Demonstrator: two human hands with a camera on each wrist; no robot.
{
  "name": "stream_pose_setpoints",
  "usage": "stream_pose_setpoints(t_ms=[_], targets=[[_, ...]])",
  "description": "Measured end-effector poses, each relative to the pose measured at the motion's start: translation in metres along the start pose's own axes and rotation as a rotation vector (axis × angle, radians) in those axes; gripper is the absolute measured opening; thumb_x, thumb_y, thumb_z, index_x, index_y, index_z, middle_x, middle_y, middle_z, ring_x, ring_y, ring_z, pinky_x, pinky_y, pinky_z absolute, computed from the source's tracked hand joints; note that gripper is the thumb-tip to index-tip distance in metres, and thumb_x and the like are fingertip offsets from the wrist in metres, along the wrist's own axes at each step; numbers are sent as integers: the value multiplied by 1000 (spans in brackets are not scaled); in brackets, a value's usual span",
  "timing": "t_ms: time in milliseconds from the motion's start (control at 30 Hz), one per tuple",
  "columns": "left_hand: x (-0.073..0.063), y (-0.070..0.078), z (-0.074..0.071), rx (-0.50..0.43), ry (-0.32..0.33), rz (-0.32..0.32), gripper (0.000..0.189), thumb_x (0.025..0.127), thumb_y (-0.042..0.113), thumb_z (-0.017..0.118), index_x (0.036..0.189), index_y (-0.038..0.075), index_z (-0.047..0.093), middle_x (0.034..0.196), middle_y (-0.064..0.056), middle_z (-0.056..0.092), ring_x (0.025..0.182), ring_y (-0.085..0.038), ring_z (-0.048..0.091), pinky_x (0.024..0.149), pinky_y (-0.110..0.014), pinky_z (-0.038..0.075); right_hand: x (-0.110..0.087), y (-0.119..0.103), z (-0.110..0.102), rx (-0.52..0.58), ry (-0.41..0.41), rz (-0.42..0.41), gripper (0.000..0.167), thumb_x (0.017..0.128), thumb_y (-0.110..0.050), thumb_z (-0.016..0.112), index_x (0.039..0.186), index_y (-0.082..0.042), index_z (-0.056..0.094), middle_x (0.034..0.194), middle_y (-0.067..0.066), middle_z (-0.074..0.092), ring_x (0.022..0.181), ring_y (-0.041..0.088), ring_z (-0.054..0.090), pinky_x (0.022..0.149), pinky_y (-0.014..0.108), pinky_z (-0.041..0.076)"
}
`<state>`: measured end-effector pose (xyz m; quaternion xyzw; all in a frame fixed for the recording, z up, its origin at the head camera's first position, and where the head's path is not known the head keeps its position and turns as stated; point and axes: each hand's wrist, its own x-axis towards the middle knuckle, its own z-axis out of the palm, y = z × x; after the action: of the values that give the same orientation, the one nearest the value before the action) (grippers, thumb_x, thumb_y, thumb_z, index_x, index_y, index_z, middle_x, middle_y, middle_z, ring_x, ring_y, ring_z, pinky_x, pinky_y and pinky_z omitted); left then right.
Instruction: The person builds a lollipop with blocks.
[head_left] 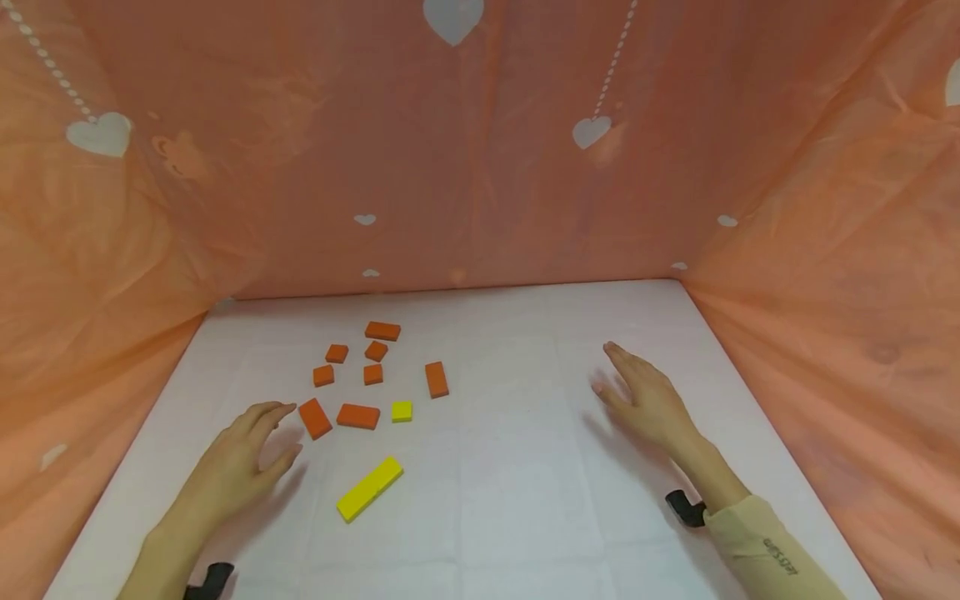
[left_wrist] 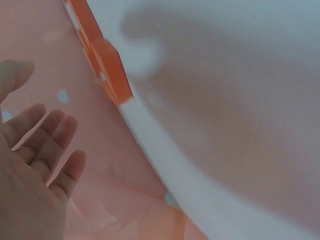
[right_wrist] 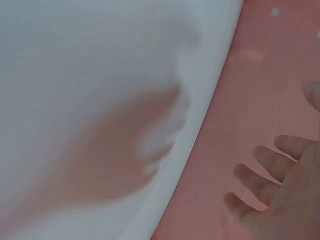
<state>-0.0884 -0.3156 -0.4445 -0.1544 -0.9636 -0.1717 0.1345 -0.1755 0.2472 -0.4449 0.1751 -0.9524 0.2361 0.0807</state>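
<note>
My left hand (head_left: 236,467) hovers over the left part of the white table, its fingers relaxed and holding nothing. Its fingertips are right by an orange rectangular block (head_left: 315,418). Beside that lies another orange block (head_left: 358,417), then a small yellow square block (head_left: 402,412). A long yellow block (head_left: 370,489) lies nearer the front, to the right of the left hand. On the right side, my right hand (head_left: 648,400) is held above the table with fingers spread and nothing in them. In the left wrist view, orange blocks (left_wrist: 114,72) show beyond the left hand.
Farther back lie several small orange blocks (head_left: 372,374), with longer ones at the back (head_left: 383,331) and to the right (head_left: 437,379). White cloth covers the table (head_left: 517,500). Orange-pink curtains (head_left: 480,167) with white hearts stand at its back and sides.
</note>
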Motion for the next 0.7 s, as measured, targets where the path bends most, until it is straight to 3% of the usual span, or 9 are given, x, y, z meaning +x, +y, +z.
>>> stream_pose_setpoints(t_ms=[133, 300, 433, 567, 700], targets=[[-1, 12, 4, -20, -9, 45, 55, 82, 13, 86, 131, 3, 62, 125, -10, 62, 95, -26, 65, 76, -47, 59, -2, -17, 9, 79, -22, -31, 65, 103, -30, 65, 157, -2, 42, 159, 19, 46, 142, 46, 44, 115, 64, 34], [-3, 25, 9, -88, -63, 83, 51, 83, 12, 86, 129, 11, 62, 118, 0, 64, 87, -13, 60, 60, -25, 50, -5, -38, 21, 118, -72, -74, 65, 102, -33, 66, 157, -7, 45, 157, 16, 50, 141, 43, 48, 113, 64, 38], [-3, 34, 12, -140, -149, 73, 52, 84, 12, 86, 131, 12, 63, 117, 2, 65, 88, -9, 59, 62, -22, 50, -6, -53, 30, 154, -113, -111, 66, 100, -34, 68, 157, -9, 46, 156, 14, 51, 141, 41, 49, 113, 63, 39], [-2, 42, 13, -182, -284, 26, 52, 87, 18, 85, 133, 14, 62, 116, 7, 63, 90, -6, 57, 70, -24, 54, -6, -65, 36, 179, -176, -149, 66, 101, -37, 67, 158, -11, 46, 157, 11, 50, 142, 38, 48, 114, 60, 38], [0, 48, 14, -209, -397, 19, 55, 88, 27, 85, 136, 16, 61, 112, 12, 58, 91, -4, 54, 75, -26, 55, -6, -76, 42, 197, -243, -184, 65, 102, -40, 65, 158, -13, 46, 157, 8, 50, 143, 34, 48, 116, 59, 38]])
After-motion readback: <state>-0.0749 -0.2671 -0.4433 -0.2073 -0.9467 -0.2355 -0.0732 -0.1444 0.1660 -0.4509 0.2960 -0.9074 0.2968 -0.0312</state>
